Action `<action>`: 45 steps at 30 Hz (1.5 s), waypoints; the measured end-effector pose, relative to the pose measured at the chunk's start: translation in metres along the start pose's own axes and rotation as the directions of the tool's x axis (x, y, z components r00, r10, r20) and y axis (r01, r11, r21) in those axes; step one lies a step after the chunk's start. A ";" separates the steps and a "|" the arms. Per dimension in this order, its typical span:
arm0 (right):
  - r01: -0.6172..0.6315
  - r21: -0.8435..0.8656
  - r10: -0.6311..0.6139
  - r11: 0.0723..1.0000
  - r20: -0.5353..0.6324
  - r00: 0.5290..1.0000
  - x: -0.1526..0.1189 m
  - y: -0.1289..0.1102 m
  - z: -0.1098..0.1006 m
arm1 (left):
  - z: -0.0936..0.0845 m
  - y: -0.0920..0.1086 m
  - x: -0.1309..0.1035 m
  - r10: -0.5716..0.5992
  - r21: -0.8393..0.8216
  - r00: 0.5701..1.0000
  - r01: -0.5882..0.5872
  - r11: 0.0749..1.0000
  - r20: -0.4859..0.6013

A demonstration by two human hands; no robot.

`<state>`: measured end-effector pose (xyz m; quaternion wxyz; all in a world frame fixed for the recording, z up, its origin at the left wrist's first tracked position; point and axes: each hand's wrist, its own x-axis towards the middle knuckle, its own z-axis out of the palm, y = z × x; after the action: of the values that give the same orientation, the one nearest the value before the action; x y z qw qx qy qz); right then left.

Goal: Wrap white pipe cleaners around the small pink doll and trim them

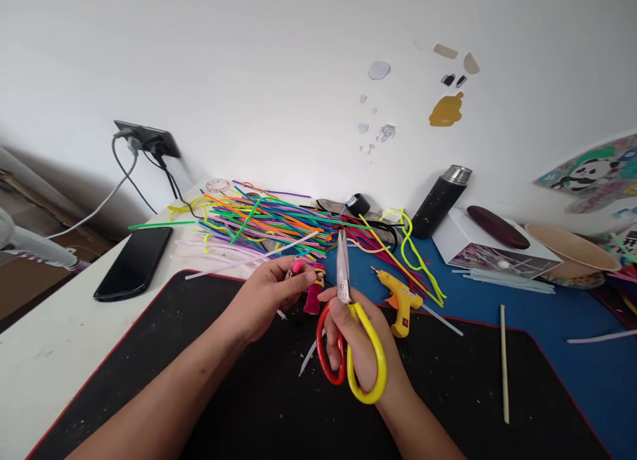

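Note:
Scissors with one red and one yellow handle loop are in my right hand, the blades nearly together and pointing away from me. My left hand pinches a small bright pink piece between thumb and fingers; its exact kind is partly hidden. Just right of those fingertips is a dark pink fuzzy piece with yellow at its top; I cannot tell whether the hand touches it. Below, a thin whitish stick lies on the black mat.
Many coloured pipe cleaners are heaped at the back. A yellow glue gun lies to the right, with a black flask leaning behind it. A phone is at left, a white box and a pale stick at right.

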<state>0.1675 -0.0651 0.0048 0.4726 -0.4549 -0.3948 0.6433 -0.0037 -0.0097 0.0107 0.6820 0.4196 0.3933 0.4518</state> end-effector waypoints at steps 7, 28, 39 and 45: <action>0.016 -0.063 -0.010 0.998 0.084 0.996 -0.010 0.000 0.005 | -0.002 0.008 0.001 0.095 -0.075 0.988 -0.105 0.992 -0.124; 0.120 -0.194 -0.095 0.974 0.132 0.987 -0.007 0.014 -0.002 | -0.003 0.010 -0.002 0.184 0.011 0.961 -0.186 0.983 -0.205; 0.113 -0.331 -0.083 0.937 0.103 0.991 -0.009 0.010 -0.001 | 0.001 0.007 -0.002 0.206 0.121 0.964 -0.187 0.975 -0.170; 0.087 -0.412 -0.053 0.907 0.092 0.994 -0.009 0.009 -0.001 | 0.000 0.005 -0.002 0.242 0.186 0.961 -0.215 0.959 -0.134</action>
<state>0.1677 -0.0758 -0.0026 0.3718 -0.5049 -0.5570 0.5446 -0.0061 -0.0106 0.0157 0.5539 0.4824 0.4311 0.5240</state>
